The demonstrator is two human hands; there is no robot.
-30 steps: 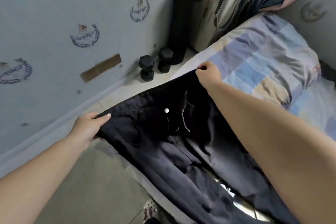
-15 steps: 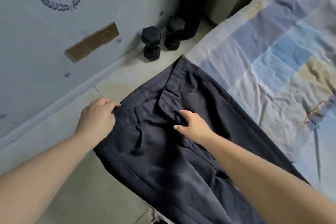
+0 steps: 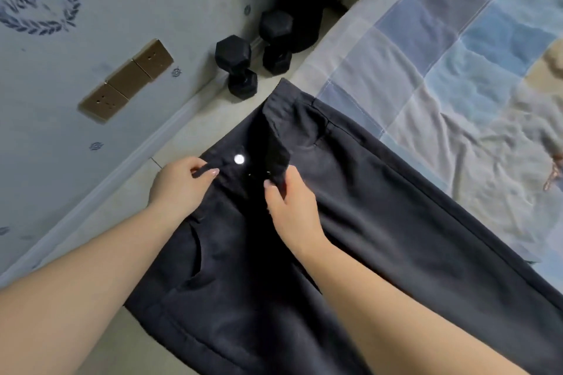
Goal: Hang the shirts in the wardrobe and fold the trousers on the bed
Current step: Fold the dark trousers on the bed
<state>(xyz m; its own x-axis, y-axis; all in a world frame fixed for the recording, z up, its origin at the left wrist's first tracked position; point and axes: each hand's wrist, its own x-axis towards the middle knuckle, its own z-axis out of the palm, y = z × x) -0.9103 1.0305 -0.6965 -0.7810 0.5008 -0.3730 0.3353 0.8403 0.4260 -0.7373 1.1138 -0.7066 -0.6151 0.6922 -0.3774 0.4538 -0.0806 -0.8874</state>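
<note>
Dark trousers (image 3: 380, 222) lay across bed (image 3: 457, 76) edge, long axis running back-right from waistband. Left hand (image 3: 179, 186) & right hand (image 3: 289, 207) each pinched a fly side, grips equally near.

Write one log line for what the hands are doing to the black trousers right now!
step: fold trousers | left hand: pinches waistband by button | right hand: pinches open fly flap | trousers: partly on bed, unfolded
</note>
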